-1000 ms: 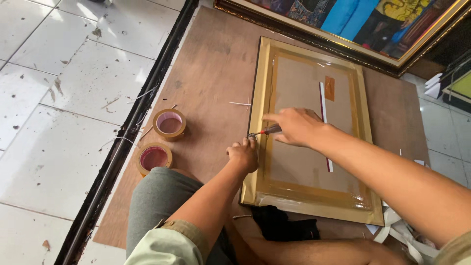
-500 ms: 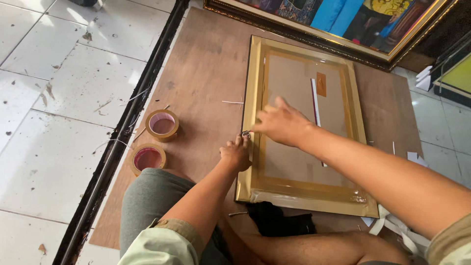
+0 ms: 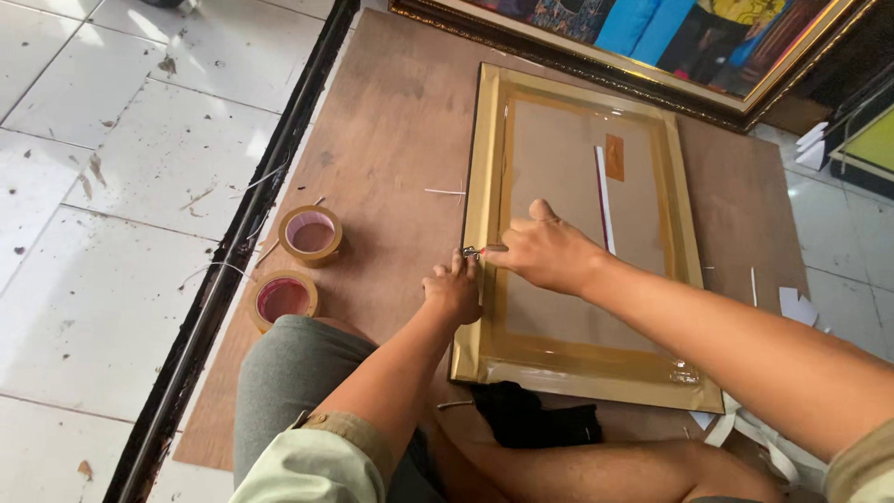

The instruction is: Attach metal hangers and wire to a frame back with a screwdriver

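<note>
A gold picture frame (image 3: 492, 140) lies face down on a plywood board (image 3: 391, 140), its brown backing edged with brown tape. My left hand (image 3: 453, 291) rests on the frame's left rail, fingertips pinching a small metal fitting (image 3: 470, 251). My right hand (image 3: 545, 253) reaches across the backing, closed around a thin tool whose metal shaft (image 3: 494, 248) points at that fitting. The tool's handle is hidden inside my fist.
Two rolls of brown tape (image 3: 311, 235) (image 3: 283, 298) sit left of the frame near the board's edge. A white strip (image 3: 603, 196) lies on the backing. A large framed painting (image 3: 652, 37) leans at the back. White tile floor (image 3: 102, 186) lies left; a black cloth (image 3: 535, 419) lies by my legs.
My right hand has slid left across the backing, bringing the tool tip to the left rail beside my left hand. The tool's red handle no longer shows.
</note>
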